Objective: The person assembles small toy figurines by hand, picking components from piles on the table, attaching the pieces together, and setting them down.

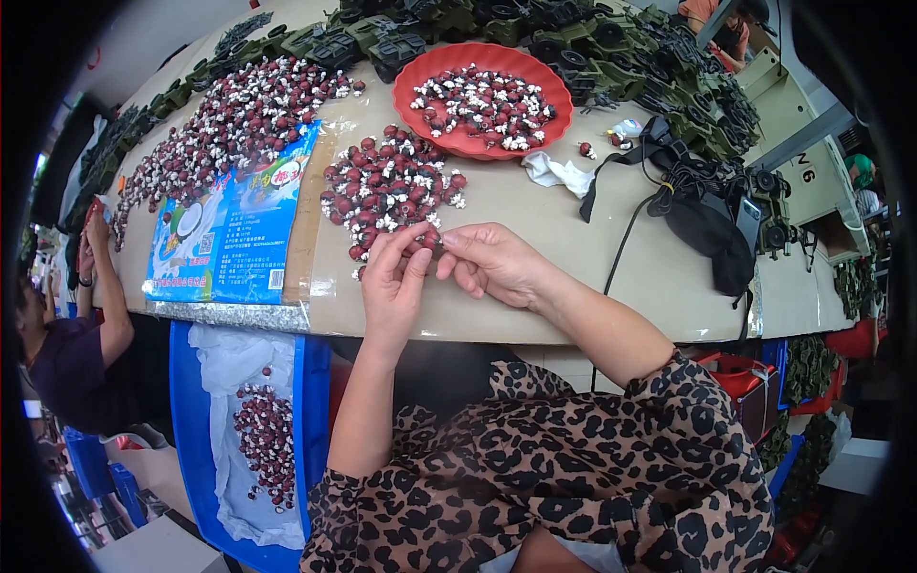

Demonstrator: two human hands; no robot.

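At the frame's centre, the left hand (394, 284) seems pinched on a small red piece (430, 238) over the red-and-white pile (384, 181); whether the right hand (497, 264) clamps anything, I cannot tell. A light, steady left pinch probably suits this best.

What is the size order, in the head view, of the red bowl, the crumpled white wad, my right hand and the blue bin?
Largest to smallest:
Blue bin
Red bowl
Right hand
Crumpled white wad
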